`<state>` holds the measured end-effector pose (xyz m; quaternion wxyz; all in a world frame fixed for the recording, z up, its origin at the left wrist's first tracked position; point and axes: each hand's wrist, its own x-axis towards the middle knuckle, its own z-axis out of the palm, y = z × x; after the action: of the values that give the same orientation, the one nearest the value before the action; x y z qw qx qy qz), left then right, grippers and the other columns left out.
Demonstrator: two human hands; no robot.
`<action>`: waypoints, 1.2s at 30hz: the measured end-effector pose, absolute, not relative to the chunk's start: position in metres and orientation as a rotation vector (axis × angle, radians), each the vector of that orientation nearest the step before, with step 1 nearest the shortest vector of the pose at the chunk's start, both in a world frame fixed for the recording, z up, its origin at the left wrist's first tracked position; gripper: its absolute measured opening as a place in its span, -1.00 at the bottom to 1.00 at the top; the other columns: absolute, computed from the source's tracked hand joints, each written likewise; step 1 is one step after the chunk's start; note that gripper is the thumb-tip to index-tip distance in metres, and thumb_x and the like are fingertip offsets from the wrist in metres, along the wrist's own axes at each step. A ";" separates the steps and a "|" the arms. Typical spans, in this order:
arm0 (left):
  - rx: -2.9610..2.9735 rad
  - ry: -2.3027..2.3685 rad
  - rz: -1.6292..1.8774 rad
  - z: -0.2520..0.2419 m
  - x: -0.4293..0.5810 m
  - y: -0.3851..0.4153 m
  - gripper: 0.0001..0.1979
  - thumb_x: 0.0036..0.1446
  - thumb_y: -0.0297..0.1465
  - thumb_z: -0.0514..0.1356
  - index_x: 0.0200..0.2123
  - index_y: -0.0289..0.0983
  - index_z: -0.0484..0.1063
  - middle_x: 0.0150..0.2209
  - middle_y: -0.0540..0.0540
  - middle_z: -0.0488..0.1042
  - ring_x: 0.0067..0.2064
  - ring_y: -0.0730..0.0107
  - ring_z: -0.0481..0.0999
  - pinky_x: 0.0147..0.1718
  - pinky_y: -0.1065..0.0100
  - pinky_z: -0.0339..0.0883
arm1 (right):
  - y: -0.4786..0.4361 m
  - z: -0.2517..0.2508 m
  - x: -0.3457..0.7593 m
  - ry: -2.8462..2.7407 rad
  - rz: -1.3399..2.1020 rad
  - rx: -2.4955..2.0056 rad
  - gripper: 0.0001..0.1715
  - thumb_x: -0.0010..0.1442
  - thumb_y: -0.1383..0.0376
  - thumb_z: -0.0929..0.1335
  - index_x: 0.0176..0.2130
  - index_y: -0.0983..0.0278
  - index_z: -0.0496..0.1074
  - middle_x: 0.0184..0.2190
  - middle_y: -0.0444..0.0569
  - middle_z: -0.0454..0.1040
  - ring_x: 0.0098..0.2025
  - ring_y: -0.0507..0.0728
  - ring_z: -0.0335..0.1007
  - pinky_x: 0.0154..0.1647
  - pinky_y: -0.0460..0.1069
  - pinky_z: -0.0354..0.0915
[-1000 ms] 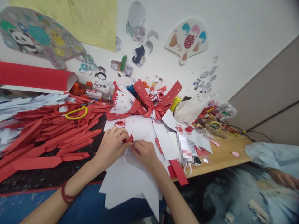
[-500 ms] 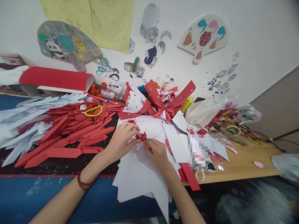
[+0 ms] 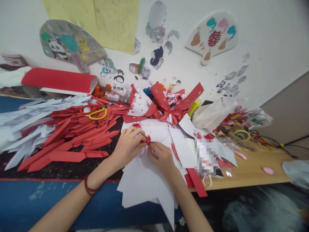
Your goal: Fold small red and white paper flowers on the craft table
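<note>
nearest, a blue surface (image 3: 60, 203) shows below the desk (image 3: 251, 170), whose top is black and flecked at the left and bare wood at the right. overlapping white sheets (image 3: 147, 187) lie across the middle and jut past the front edge. just above them is a small crumpled red paper piece (image 3: 148, 139), pinched in the fingers of the left hand (image 3: 131, 143); the fingers of the right hand (image 3: 163, 158) curl in close beneath it, and i cannot tell whether they grip it or only touch it. to the left lie heaped red strips (image 3: 58, 156) and white strips (image 3: 41, 119), and farther back a red-and-white paper bundle (image 3: 166, 114) rests by the white wall (image 3: 267, 29). counting outward: one dark red wristband (image 3: 87, 187), one pink disc (image 3: 267, 170), one pair of scissors (image 3: 105, 113) on the red heap, one red roll (image 3: 59, 80), two fan-shaped boards (image 3: 213, 38) and two yellow sheets (image 3: 116, 25) on the wall; the strips are too many to count. against half a second ago, less of the red piece shows beside the left fingers; against a second ago, the view has swung left, taking in more white strips.
</note>
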<state>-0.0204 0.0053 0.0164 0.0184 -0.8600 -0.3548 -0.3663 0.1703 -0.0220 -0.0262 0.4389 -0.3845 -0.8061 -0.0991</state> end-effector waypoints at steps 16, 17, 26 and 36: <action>-2.660 -0.777 -0.998 0.023 -0.035 0.009 -0.69 0.18 -0.63 0.09 -0.32 -0.13 0.53 -0.08 -0.02 0.50 -0.01 0.22 0.31 -0.10 0.17 0.09 | -0.023 -0.009 0.171 -1.339 1.148 -1.078 -0.25 0.08 0.12 0.46 0.19 0.12 0.18 -0.25 -0.08 0.57 -0.39 0.08 0.52 -0.34 -0.01 0.42; -2.657 -0.753 -1.001 0.023 -0.035 0.008 -0.67 0.17 -0.66 0.08 -0.32 -0.13 0.53 -0.08 -0.01 0.51 -0.01 0.22 0.31 -0.11 0.18 0.10 | -0.023 -0.008 0.172 -1.344 1.234 -1.034 -0.26 0.08 0.13 0.46 0.18 0.12 0.20 -0.22 -0.07 0.57 -0.38 0.07 0.53 -0.33 -0.01 0.42; -2.567 -0.847 -1.118 0.027 -0.030 0.002 -0.84 0.20 -0.33 0.24 -0.13 -0.13 0.49 -0.04 -0.07 0.51 -0.03 0.19 0.36 -0.07 0.16 0.12 | -0.024 -0.004 0.169 -1.308 1.162 -0.986 -0.45 0.01 0.17 0.50 -0.05 0.14 0.28 -0.19 -0.08 0.53 -0.38 0.05 0.51 -0.28 0.01 0.46; -2.459 -0.850 -1.201 0.021 -0.013 -0.009 -0.93 0.23 -0.32 0.22 -0.24 -0.11 0.51 -0.09 -0.02 0.53 -0.05 0.26 0.38 -0.08 0.19 0.10 | -0.025 -0.010 0.165 -1.386 1.055 -0.993 -0.18 0.00 0.34 0.47 0.19 0.06 0.17 -0.12 -0.08 0.41 -0.13 0.10 0.50 -0.10 0.03 0.47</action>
<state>-0.0131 -0.0089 0.0214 0.1377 -0.8499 -0.2939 -0.4151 0.1655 -0.0252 -0.0103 0.5381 -0.4174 -0.5828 0.4434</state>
